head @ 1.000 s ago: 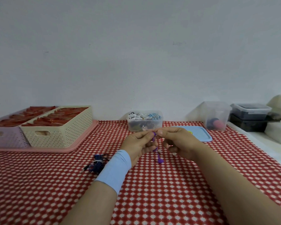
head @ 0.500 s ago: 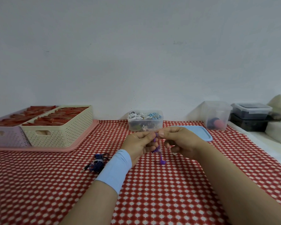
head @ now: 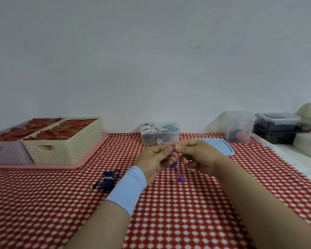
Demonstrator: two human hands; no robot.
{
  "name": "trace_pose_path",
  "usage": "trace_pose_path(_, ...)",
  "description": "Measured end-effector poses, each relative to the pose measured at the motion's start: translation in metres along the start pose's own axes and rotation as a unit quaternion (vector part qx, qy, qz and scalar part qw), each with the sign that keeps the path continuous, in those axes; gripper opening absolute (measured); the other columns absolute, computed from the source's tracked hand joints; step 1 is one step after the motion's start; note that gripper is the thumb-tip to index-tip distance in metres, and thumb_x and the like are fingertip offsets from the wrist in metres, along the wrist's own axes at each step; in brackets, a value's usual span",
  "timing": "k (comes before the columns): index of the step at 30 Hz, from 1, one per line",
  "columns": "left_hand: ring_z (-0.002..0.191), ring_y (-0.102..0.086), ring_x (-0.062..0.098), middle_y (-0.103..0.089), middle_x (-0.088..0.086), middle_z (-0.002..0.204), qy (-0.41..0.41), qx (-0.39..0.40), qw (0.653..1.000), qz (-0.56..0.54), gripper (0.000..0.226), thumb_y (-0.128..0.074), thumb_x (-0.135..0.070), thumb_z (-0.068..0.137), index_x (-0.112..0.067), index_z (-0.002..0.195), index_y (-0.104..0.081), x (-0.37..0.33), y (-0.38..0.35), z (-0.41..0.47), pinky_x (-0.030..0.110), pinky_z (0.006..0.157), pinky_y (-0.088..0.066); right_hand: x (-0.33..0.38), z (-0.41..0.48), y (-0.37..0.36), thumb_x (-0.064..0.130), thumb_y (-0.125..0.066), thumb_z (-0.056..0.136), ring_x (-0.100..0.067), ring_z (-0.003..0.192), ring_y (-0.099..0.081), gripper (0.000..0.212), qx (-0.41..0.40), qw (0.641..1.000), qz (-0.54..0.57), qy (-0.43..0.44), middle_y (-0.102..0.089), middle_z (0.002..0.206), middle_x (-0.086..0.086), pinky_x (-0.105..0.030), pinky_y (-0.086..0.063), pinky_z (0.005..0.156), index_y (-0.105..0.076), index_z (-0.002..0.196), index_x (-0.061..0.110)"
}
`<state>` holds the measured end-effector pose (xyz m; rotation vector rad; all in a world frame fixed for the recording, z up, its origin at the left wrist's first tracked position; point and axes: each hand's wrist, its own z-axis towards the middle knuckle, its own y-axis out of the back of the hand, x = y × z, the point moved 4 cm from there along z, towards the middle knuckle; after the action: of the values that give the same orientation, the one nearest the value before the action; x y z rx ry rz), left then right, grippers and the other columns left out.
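Pinching a thin purple earphone cord [head: 174, 164] above the middle of the table, you work with both hands close together, seen from the head camera. Your left hand [head: 154, 157], with a smooth pale-blue wristband [head: 127, 189] on its wrist, curls its fingers round a small glossy coil of the cord. Your right hand [head: 199, 157] nips the cord's upper end between thumb and forefinger, the other fingers folded under. One rounded purple earbud [head: 180, 179] dangles below the hands; whether it touches the cloth cannot be told. The red-and-white patterned tablecloth [head: 187, 212] lies flat beneath.

Left of your wrist, a dark blue bundle of cord [head: 106, 182] rests on the cloth. Behind your hands stands a clear rectangular plastic tub [head: 160, 135] heaped with white and pale-blue cords. A flat blue lid [head: 221, 148] with rounded corners lies just right of it. At far left, a cream perforated basket [head: 65, 142] and a lilac one [head: 5, 153] sit side by side on a pink tray [head: 90, 159].
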<state>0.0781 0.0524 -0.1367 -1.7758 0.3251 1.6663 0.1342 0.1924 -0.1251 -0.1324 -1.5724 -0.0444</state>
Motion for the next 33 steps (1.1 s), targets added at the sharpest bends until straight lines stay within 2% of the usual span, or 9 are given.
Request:
trace_pose_path(2, 0.062, -0.065, 0.008, -0.07, 0.004, 0.075, 0.0, -0.005, 1.0, -0.01, 0.018, -0.058, -0.008, 0.095, 0.0, 0.107, -0.069, 0.0, -0.001, 0.0, 0.016, 0.056, -0.054, 0.0, 0.0, -0.001, 0.015, -0.069, 0.089, -0.009, 0.053, -0.049, 0.014, -0.014, 1.0, -0.002, 0.009, -0.068, 0.072, -0.003, -0.017, -0.021, 0.042, -0.077, 0.099, 0.01)
trace_pose_path(5, 0.063, -0.065, 0.008, -0.069, 0.005, 0.076, 0.002, -0.002, 1.0, -0.019, 0.018, -0.057, -0.008, 0.095, -0.001, 0.106, -0.069, -0.001, -0.002, 0.0, 0.016, 0.056, -0.054, 0.0, -0.001, 0.0, 0.014, -0.066, 0.092, -0.009, 0.056, -0.051, 0.015, -0.016, 1.0, 0.01, 0.02, -0.069, 0.077, -0.004, -0.017, -0.028, 0.042, -0.077, 0.102, 0.009)
trace_pose_path(11, 0.062, -0.065, 0.009, -0.07, 0.004, 0.074, -0.004, 0.016, 1.0, 0.024, 0.015, -0.059, -0.008, 0.093, -0.002, 0.1, -0.071, -0.003, -0.001, -0.002, 0.017, 0.056, -0.054, 0.001, -0.005, -0.002, 0.024, -0.072, 0.078, -0.01, 0.056, -0.053, 0.024, 0.014, 1.0, -0.004, 0.001, -0.07, 0.076, -0.005, -0.017, -0.03, 0.041, -0.079, 0.098, 0.013)
trace_pose_path(16, 0.063, -0.066, 0.009, -0.071, 0.005, 0.076, -0.009, 0.026, 0.998, 0.06, 0.014, -0.06, -0.008, 0.093, -0.003, 0.096, -0.072, -0.005, -0.001, -0.004, 0.017, 0.057, -0.054, 0.001, -0.007, 0.001, 0.026, -0.073, 0.075, -0.01, 0.057, -0.055, 0.014, 0.023, 0.999, -0.02, -0.019, -0.071, 0.08, -0.002, -0.017, -0.031, 0.042, -0.08, 0.085, 0.017)
trace_pose_path(20, 0.061, -0.064, 0.008, -0.07, 0.004, 0.074, -0.014, 0.014, 1.0, 0.024, 0.014, -0.06, -0.007, 0.093, -0.002, 0.097, -0.072, -0.006, -0.003, -0.004, 0.016, 0.055, -0.053, 0.002, -0.004, 0.0, 0.023, -0.071, 0.082, -0.009, 0.054, -0.053, 0.016, 0.017, 1.0, -0.003, -0.005, -0.07, 0.078, -0.003, -0.017, -0.031, 0.043, -0.078, 0.093, 0.014)
trace_pose_path(23, 0.064, -0.066, 0.01, -0.071, 0.006, 0.078, -0.013, -0.013, 1.0, 0.018, 0.018, -0.063, -0.008, 0.091, 0.001, 0.105, -0.071, -0.005, 0.0, -0.001, 0.017, 0.057, -0.055, 0.003, -0.002, -0.002, 0.017, -0.069, 0.09, -0.01, 0.054, -0.056, 0.014, -0.026, 0.999, -0.012, 0.018, -0.071, 0.076, -0.003, -0.019, -0.033, 0.044, -0.077, 0.1, 0.013)
trace_pose_path(27, 0.068, -0.07, 0.014, -0.074, 0.008, 0.083, -0.021, -0.036, 0.998, 0.054, 0.014, -0.066, -0.007, 0.089, -0.003, 0.102, -0.073, -0.006, 0.005, 0.0, 0.02, 0.06, -0.057, 0.003, -0.002, 0.001, 0.014, -0.07, 0.091, -0.014, 0.056, -0.061, 0.009, -0.07, 0.995, -0.029, 0.059, -0.073, 0.081, -0.005, -0.024, -0.036, 0.049, -0.078, 0.094, 0.018)
trace_pose_path(30, 0.066, -0.07, 0.016, -0.075, 0.008, 0.081, -0.026, -0.051, 0.994, 0.097, 0.013, -0.069, -0.005, 0.088, -0.003, 0.1, -0.073, -0.008, 0.005, -0.001, 0.023, 0.06, -0.058, 0.006, -0.006, 0.004, 0.016, -0.071, 0.091, -0.016, 0.058, -0.061, 0.012, -0.056, 0.993, -0.066, 0.076, -0.076, 0.084, -0.004, -0.027, -0.039, 0.052, -0.082, 0.088, 0.021)
trace_pose_path(33, 0.066, -0.071, 0.018, -0.075, 0.009, 0.08, -0.031, -0.059, 0.989, 0.129, 0.008, -0.071, -0.007, 0.086, -0.006, 0.094, -0.074, -0.009, 0.007, -0.002, 0.025, 0.06, -0.059, 0.008, -0.01, 0.004, 0.011, -0.075, 0.087, -0.014, 0.06, -0.062, 0.014, -0.036, 0.989, -0.114, 0.085, -0.076, 0.081, -0.005, -0.026, -0.042, 0.05, -0.081, 0.098, 0.018)
